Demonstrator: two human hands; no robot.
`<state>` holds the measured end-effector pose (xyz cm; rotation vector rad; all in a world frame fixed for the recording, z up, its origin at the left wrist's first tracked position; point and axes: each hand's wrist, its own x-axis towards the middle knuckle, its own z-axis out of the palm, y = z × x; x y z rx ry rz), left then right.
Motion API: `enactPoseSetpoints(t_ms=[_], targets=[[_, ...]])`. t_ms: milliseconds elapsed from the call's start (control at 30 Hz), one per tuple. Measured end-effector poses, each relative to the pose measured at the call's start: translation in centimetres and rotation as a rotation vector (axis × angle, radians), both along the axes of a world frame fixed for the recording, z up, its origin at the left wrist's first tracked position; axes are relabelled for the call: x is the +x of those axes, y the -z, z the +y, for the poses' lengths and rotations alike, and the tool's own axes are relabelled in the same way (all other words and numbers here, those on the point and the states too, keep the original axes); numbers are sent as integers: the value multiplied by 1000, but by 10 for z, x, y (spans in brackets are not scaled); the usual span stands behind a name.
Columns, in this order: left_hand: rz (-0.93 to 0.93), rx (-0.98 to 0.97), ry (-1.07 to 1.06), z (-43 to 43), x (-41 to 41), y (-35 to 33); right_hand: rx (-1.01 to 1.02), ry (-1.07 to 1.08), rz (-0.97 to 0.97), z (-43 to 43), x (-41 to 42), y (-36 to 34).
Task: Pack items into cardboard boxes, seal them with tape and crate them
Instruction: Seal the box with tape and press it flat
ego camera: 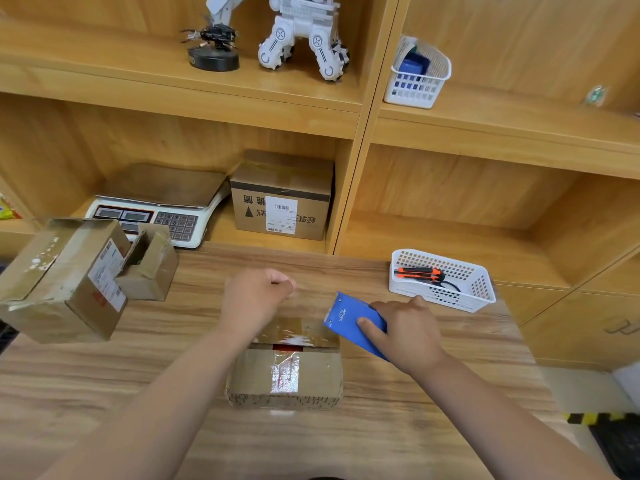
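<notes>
Left hand (256,299) is pinched shut on the clear tape's (304,296) free end, stretched above the small box (287,372) mid-table; right hand (405,332) is wrapped round the blue tape dispenser (349,323). I'd keep it taut, centre it on the seam, then press down flat.

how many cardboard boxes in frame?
4. A taped box on the table between the hands; a large labelled box at the table's left edge; a small open box beside it; a sealed box on the shelf. More may sit out of frame.
</notes>
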<state>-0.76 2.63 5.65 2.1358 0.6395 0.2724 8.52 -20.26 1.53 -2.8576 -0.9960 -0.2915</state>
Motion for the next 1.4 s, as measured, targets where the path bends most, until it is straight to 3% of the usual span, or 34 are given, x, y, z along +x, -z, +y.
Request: enactPoseSetpoints(t_ms=[100,200,333,467,567,800,1000,1033,1100,1167,1200,1300,1400], targets=[[-30,382,-6,-18,0,5,29,66,-44,11,-3,5],[-168,606,2,-36,-1,9,-25,159,-3,19,-4,3],[-262,815,66,-50,-1,23,3,256,41,27,-2,0],[-390,904,89,-50,-4,32,24,325,139,28,4,2],[-481,833,55,-49,-10,32,-9,427,244,10,16,12],[-338,406,-52,-42,-17,26,-50,498,408,-45,6,65],[-246,231,-77,-40,-21,29,-91,540,509,-45,-2,83],[-239,218,-85,-39,-21,29,20,546,499,-39,-1,81],[-239,190,-107,-40,-22,26,447,487,533,-19,2,70],[-229,156,-122,-41,-21,22,858,362,712,6,2,47],[-218,137,-128,-42,-20,21,971,298,858,18,0,34],[-217,71,-152,-42,-19,18,968,170,1124,44,0,18],[-247,-5,-171,-41,-17,20,1048,205,1105,58,-2,19]])
